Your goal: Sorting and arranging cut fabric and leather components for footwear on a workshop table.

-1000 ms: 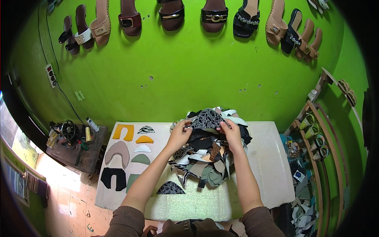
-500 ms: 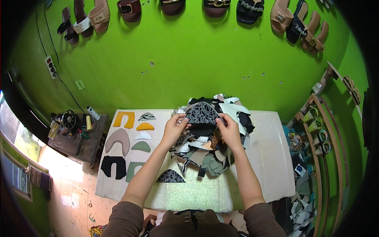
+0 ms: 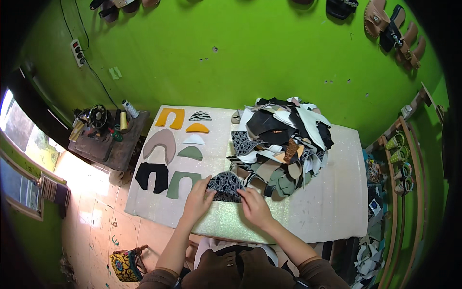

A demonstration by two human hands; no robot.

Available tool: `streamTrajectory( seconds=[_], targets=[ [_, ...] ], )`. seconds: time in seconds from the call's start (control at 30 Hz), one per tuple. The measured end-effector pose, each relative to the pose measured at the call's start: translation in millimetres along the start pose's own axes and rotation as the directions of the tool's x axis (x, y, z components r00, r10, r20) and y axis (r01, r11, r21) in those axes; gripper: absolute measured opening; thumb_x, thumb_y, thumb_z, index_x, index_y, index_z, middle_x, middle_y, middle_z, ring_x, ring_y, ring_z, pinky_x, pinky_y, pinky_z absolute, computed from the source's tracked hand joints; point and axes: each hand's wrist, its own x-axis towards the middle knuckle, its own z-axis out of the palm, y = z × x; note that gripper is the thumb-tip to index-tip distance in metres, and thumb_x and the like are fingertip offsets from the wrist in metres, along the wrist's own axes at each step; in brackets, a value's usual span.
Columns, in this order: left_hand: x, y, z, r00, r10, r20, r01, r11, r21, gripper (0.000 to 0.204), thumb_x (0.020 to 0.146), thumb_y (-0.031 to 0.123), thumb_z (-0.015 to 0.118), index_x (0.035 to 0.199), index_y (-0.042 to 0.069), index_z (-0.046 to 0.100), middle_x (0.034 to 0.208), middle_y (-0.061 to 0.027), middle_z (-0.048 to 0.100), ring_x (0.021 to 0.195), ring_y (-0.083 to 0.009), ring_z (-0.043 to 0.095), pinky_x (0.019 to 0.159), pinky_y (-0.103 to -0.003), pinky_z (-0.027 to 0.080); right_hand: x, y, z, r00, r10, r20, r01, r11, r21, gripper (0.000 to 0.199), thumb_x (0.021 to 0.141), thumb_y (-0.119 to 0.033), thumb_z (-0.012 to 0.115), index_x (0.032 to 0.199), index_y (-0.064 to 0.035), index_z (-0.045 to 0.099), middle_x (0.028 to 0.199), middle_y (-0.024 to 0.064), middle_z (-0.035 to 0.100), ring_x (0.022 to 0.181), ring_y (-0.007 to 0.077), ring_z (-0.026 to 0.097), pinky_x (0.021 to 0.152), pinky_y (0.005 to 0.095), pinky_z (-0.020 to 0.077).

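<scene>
My left hand [image 3: 196, 201] and my right hand [image 3: 255, 208] pinch the two lower corners of a half-moon cut piece of black-and-grey patterned material [image 3: 225, 184]. It is at the front of the table, near where a matching piece lay; how far that one is covered, I cannot tell. To the left are U-shaped cut pieces: yellow [image 3: 165, 119], mauve [image 3: 153, 144], black [image 3: 159, 177] and green [image 3: 180, 180]. Beside them are half-moon pieces: zebra-striped [image 3: 200, 115], yellow [image 3: 197, 127], white [image 3: 193, 139] and green [image 3: 191, 153]. Beyond my right hand rises a heap of material scraps [image 3: 264, 124].
A pale padded table [image 3: 332, 212] holds everything. At left stands a sewing machine [image 3: 97, 115] with thread spools [image 3: 128, 109]. Sandals [image 3: 377, 19] hang on the green wall; a wooden rack [image 3: 417, 192] with green footwear and loose scraps [image 3: 368, 257] are at right.
Both hands have brought the patterned half-moon piece from over the heap down toward me, near the matching piece on the table. The whole view has shifted.
</scene>
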Motion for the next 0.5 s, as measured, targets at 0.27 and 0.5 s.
streamTrajectory(
  seconds=[0.27,0.5],
  targets=[
    [-44,-80,12,0.993,0.038,0.111,-0.079,0.918,0.388,0.045,0.076,0.023,0.066,0.115,0.004,0.055,0.088,-0.0122,0.057,0.079,-0.0297,0.055,0.071,-0.038,0.044,-31,13,64,0.953,0.209,0.221,-0.193,0.977,-0.092,0.033,0.082,-0.005,0.05,0.114,-0.0083,0.054,0.108,0.0155,0.052,0.092,0.033,0.057,0.075,0.0395,0.0489],
    [-28,-104,29,0.972,0.038,0.234,-0.138,0.892,0.431,0.043,0.075,0.025,0.066,0.111,0.003,0.057,0.094,-0.0126,0.058,0.093,-0.0298,0.052,0.082,-0.04,0.04,-39,50,94,0.936,0.322,0.14,-0.309,0.945,-0.105,0.029,0.08,-0.002,0.052,0.109,-0.0032,0.057,0.106,0.0163,0.051,0.097,0.0336,0.053,0.083,0.0371,0.0445]
  ],
)
